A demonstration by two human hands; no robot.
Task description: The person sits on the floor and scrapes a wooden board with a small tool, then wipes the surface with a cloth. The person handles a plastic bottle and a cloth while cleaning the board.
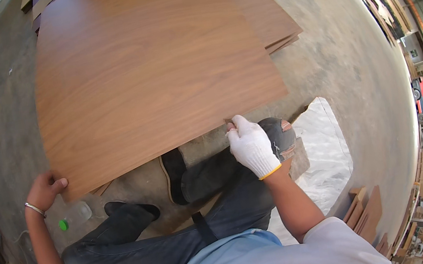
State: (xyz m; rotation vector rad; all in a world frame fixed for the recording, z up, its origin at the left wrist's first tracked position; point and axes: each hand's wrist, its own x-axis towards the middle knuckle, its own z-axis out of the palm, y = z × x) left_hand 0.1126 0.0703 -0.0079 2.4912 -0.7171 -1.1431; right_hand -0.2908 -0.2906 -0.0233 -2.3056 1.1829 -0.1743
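A large brown wood-grain panel (pixel 153 80) stretches out before me, its near edge running above my legs. My bare left hand (pixel 46 190), with a bangle at the wrist, is closed at the panel's near left corner, the thumb bent over the edge and the other fingers partly hidden. My right hand (pixel 251 145), in a white knitted glove with a yellow cuff, is closed at the near edge toward the right. A small dark bit shows at its fingertips, too small to name; a bare thumb tip also shows there.
More brown panels (pixel 264 13) lie beneath, sticking out at the right. A clear bottle (pixel 78 213) with a green cap lies by my left foot. White plastic sheeting (pixel 323 136) is on the concrete floor at my right, near wood offcuts (pixel 365 212). Stacked boards (pixel 374 6) line the far right.
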